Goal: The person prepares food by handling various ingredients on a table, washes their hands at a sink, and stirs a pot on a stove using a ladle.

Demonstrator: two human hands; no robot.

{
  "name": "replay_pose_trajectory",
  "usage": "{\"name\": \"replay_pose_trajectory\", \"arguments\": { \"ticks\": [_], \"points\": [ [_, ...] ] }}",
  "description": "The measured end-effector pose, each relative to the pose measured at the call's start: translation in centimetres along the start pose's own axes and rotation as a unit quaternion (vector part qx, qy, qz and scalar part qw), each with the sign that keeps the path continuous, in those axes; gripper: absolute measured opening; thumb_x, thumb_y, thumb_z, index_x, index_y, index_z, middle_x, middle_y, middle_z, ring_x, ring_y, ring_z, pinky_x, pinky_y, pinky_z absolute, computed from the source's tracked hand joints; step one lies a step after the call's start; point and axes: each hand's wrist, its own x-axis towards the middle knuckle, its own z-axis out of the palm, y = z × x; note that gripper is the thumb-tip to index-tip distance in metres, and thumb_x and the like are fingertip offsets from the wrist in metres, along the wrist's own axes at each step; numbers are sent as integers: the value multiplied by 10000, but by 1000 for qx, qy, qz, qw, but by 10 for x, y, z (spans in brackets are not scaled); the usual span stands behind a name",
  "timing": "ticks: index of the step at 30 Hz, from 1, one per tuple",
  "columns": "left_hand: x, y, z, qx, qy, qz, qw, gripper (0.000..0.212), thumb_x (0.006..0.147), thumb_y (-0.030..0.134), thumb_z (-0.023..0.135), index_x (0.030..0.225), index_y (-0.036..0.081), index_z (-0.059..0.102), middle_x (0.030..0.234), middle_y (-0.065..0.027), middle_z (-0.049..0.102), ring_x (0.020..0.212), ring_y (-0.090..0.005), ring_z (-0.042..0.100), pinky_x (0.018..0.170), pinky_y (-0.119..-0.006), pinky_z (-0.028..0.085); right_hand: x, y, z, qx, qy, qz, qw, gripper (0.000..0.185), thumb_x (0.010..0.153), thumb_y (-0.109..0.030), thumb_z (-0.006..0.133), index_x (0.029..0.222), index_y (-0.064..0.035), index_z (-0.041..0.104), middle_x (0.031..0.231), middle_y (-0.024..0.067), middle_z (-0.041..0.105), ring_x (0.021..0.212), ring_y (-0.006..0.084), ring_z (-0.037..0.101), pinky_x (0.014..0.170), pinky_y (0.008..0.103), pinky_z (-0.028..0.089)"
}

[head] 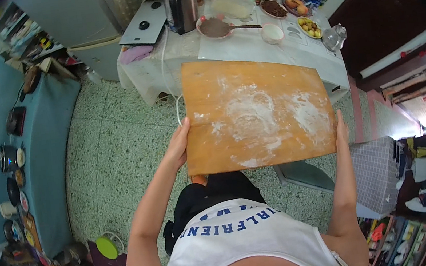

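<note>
Between my two hands is a wooden board (207, 89) dusted with white powder in several patches. My left hand (180, 143) grips its left edge, with the thumb at the rim and the fingers partly hidden behind it. On the opposite edge, my right hand (341, 132) holds the board near its lower right corner; its fingers are mostly hidden. A white cord handle (179, 111) loops out from the board's left side. The board's upper part overlaps the view of a table (186, 53) with a pale cover.
On the table stand an electric kettle (181, 6), a bowl of dark filling (215, 27), a small white bowl (272, 34), a plate of small fruits (309, 27) and a glass jug (334, 38). A glass-like panel (305, 177) is low at right; a blue counter (48, 167) is at left.
</note>
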Motion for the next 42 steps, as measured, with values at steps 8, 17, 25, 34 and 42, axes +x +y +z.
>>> {"name": "replay_pose_trajectory", "arguments": {
  "ticks": [8, 17, 25, 34, 42],
  "points": [
    [106, 12, -16, -39, -69, -131, 988, 545, 913, 479, 253, 1236, 68, 407, 1196, -82, 492, 1071, -214, 487, 898, -364, 406, -7, 13, 17, -98, 198, 24, 975, 912, 701, -718, 396, 1120, 85, 508, 1111, 217, 536, 1012, 310, 523, 883, 360, 367],
    [177, 7, 13, 17, 2, -147, 989, 523, 925, 446, 247, 1175, 45, 470, 1095, -89, 549, 985, -221, 533, 871, -349, 423, 48, 24, 12, -311, 217, 129, 916, 965, 687, -779, 284, 1037, 76, 563, 1070, 258, 545, 1032, 374, 505, 874, 440, 373],
    [202, -2, 17, 166, 96, -130, 973, 607, 896, 509, 290, 1049, -19, 547, 998, -108, 578, 895, -199, 550, 790, -299, 430, 94, 62, 12, -268, 187, 122, 937, 855, 707, -731, 346, 1044, 20, 575, 1072, 230, 553, 1021, 383, 505, 877, 454, 368],
    [214, -25, -5, 148, 87, -117, 978, 617, 885, 525, 316, 1017, -29, 553, 955, -111, 578, 859, -197, 539, 760, -307, 428, 54, -114, 161, -309, 96, -303, 896, 865, 651, -411, 706, 1313, -41, 292, 1331, 184, 321, 1245, 318, 282, 1010, 379, 267],
    [211, -14, 0, 124, 57, -106, 985, 602, 888, 514, 321, 1058, -18, 545, 1004, -113, 579, 876, -200, 558, 781, -313, 445, 81, -208, 300, -366, -32, -316, 875, 1140, 512, -459, 771, 1380, -163, 95, 1425, 137, 90, 1295, 336, 153, 1001, 514, 231]
  ]
}}
